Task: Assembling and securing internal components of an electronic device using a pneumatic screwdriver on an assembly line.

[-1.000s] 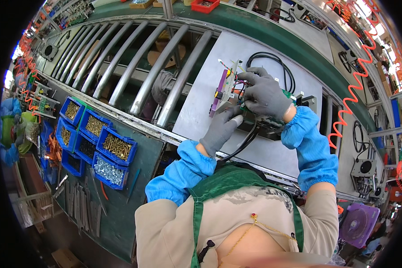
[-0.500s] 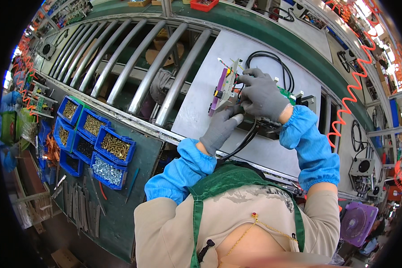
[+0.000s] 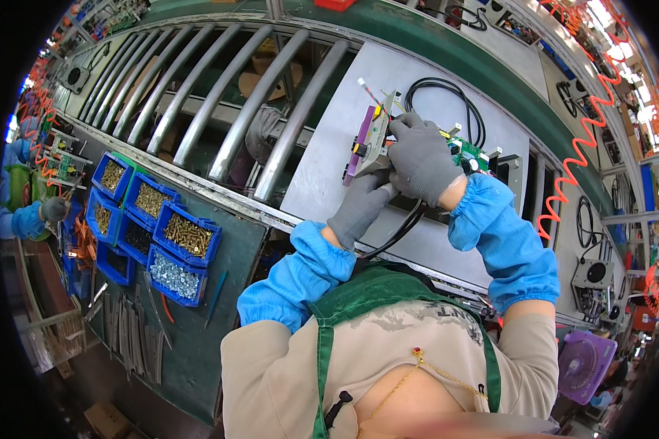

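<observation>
A purple-faced metal panel [image 3: 359,150] with black and yellow knobs or terminals stands tilted on a pale metal plate [image 3: 316,179]. My left hand [image 3: 360,207], in a grey glove, grips the panel's near lower end. Behind the panel, my gloved right hand [image 3: 423,159] has its fingers curled against its back; whatever the fingertips hold is hidden. Thin coloured wires with a white connector [image 3: 361,83] stick up past the panel's top. Right of my right hand shows a green circuit board [image 3: 467,155]. A black cable [image 3: 411,222] runs under my hands toward me.
A coiled black cable [image 3: 479,110] lies on the plate's far side. To the left are conveyor rollers [image 3: 231,139] and blue bins [image 3: 190,234] of screws and other small fasteners. An orange coiled hose [image 3: 564,183] hangs right. Another person's gloved hand [image 3: 53,209] is at far left.
My right hand has shifted slightly left and down, its fingers more curled, uncovering more of the circuit board. The connector wires stand higher. A co-worker's hand has come into view at far left.
</observation>
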The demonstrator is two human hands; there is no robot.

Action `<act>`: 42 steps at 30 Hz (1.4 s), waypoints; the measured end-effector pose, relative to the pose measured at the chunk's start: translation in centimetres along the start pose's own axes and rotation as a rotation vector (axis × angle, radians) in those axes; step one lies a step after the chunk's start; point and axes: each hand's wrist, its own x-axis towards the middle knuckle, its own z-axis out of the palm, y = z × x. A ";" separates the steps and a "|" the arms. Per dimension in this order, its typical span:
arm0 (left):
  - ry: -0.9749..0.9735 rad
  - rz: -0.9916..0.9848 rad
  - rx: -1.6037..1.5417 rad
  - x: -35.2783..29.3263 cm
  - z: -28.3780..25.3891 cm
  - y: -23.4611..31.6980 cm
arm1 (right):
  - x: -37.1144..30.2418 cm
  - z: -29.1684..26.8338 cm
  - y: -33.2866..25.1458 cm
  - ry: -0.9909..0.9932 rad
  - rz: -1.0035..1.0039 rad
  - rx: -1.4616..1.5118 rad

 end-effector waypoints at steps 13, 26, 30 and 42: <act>-0.011 0.014 0.072 0.0 -0.3 0.2 | -0.9 1.5 3.7 0.186 -0.023 0.343; -0.054 0.101 0.095 0.2 -0.6 -0.5 | -0.2 0.2 2.5 0.097 -0.032 0.190; -0.079 0.007 0.024 0.1 -0.6 -0.1 | 0.1 0.1 1.2 0.053 0.008 0.083; -0.112 0.062 0.070 0.1 -0.9 0.1 | -0.2 1.5 3.5 0.086 -0.026 0.250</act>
